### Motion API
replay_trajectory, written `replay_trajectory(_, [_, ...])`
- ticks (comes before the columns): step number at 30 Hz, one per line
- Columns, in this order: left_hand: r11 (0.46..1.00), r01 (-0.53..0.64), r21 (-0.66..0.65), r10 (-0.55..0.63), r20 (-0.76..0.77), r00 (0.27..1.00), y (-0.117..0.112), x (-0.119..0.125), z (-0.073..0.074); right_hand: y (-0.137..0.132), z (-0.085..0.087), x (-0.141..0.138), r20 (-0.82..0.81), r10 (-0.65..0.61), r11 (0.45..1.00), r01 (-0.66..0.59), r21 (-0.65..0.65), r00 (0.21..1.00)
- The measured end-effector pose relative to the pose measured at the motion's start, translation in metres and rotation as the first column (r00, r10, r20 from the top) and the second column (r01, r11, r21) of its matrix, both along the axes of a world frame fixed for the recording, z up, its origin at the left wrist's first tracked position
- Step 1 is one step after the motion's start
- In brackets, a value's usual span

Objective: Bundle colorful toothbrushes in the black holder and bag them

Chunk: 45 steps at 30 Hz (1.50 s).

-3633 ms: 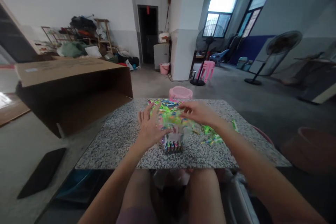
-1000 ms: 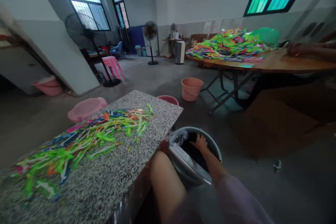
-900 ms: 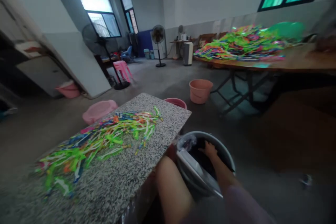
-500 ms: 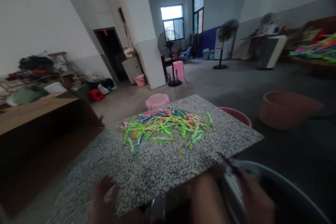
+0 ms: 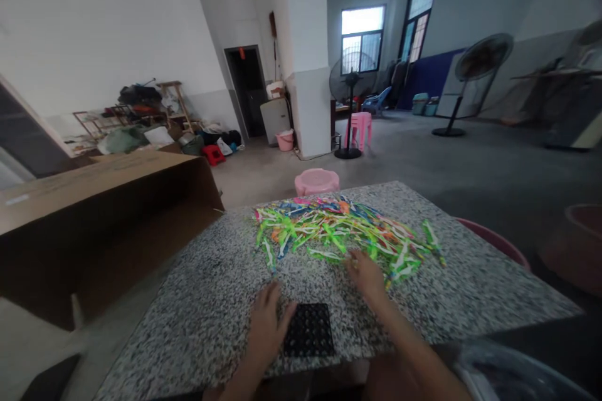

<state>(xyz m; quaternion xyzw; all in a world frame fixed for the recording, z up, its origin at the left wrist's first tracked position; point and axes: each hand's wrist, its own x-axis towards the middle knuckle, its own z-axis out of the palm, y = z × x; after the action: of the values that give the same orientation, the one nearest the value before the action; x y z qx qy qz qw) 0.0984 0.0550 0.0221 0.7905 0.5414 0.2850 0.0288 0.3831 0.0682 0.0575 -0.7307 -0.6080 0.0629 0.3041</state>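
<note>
A black tray (image 5: 309, 330) with rows of small cups or holes lies near the front edge of the speckled stone tabletop (image 5: 207, 301). My left hand (image 5: 267, 319) rests at its left side, fingers spread, the thumb at the tray's upper left corner. Farther up, my right hand (image 5: 367, 277) is at the near side of a pile of thin colourful plastic pieces (image 5: 338, 222), mostly green with white, blue, orange and pink. Its fingertips close at the right end of one green-and-white plastic piece (image 5: 324, 255); blur softens the contact.
At left, a large cardboard box (image 5: 108, 175) opens toward the table. A pink stool (image 5: 317, 182) stands beyond the far edge, and a pink tub (image 5: 493, 241) by the right edge. At bottom right is a container lined with clear plastic (image 5: 512, 376). Floor fans (image 5: 350, 106) stand farther back.
The black tray now lies on the table. My right hand has moved from the container at lower right up to the pile; my left hand has moved to the tray. The view has turned right-to-left.
</note>
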Motion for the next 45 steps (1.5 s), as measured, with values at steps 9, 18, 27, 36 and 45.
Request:
replay_trajectory(9, [0.914,-0.205,-0.351,0.283,0.188,0.94,0.087,-0.006,0.014,0.035,0.014,0.016,0.129,0.182,0.931,-0.128,-0.343,0.975])
replay_trajectory(18, [0.884,0.268,-0.382,0.218,0.846,0.487,0.016,-0.014,-0.014,-0.031,-0.029,-0.056,-0.777,0.29,0.919,-0.39,0.063,0.558])
replay_trajectory(27, [0.851,0.465,-0.244,-0.108,0.785,0.61,0.019,0.031,-0.01,-0.033,-0.034,-0.078,-0.493,0.304,0.949,-0.305,0.081,0.815])
replay_trajectory(36, [0.853,0.469,-0.229,-0.321,0.478,0.818,0.018,0.021,-0.008,-0.02,-0.007,-0.082,-0.154,0.329,0.929,-0.348,-0.123,0.932])
replay_trajectory(45, [0.855,0.461,-0.236,-0.338,0.421,0.842,0.016,0.009,-0.016,-0.02,-0.008,-0.076,-0.27,0.465,0.843,-0.515,-0.156,0.843])
